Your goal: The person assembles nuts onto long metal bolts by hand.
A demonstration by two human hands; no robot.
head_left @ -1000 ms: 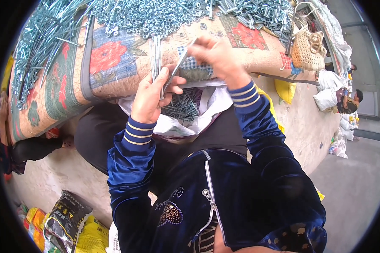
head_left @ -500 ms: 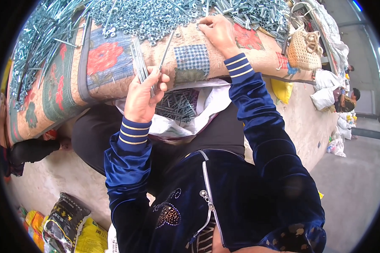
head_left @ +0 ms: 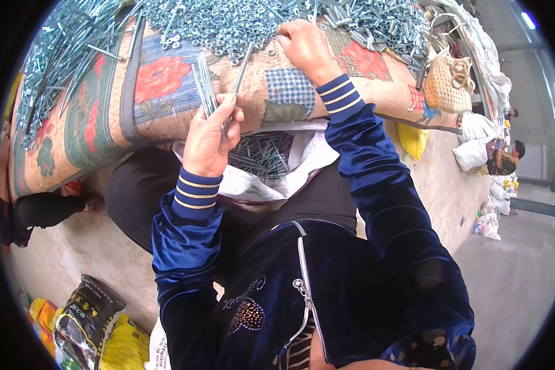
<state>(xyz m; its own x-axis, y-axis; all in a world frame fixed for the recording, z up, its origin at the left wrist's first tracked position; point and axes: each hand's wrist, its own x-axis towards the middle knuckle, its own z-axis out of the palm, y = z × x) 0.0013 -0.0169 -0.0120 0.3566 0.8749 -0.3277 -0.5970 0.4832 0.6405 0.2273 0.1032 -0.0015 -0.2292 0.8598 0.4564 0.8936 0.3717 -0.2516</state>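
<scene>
My left hand (head_left: pixel 211 143) is closed around a small bundle of thin metal rods (head_left: pixel 203 80), which point up and away from me. One rod (head_left: pixel 244 69) in the same hand leans apart from the bundle, to the right. At the near edge of the heap of metal nuts (head_left: pixel 228 28), my right hand (head_left: pixel 308 50) has its fingers pinched together; what is between them is hidden. Under my left hand, an open white sack (head_left: pixel 307 154) on my lap contains many short dark metal pieces (head_left: pixel 260 155).
A patchwork cloth (head_left: pixel 160 80) covers the work surface. Long rods (head_left: pixel 68 52) are heaped at the left, short metal tubes (head_left: pixel 382 28) at the back right. A woven basket (head_left: pixel 447 83) hangs at the right edge. Filled bags (head_left: pixel 89 320) lie at lower left; another person (head_left: pixel 509 159) is far right.
My right hand has moved slightly left along the edge of the nuts. My left hand keeps its grip on the rods, and the view has shifted a little.
</scene>
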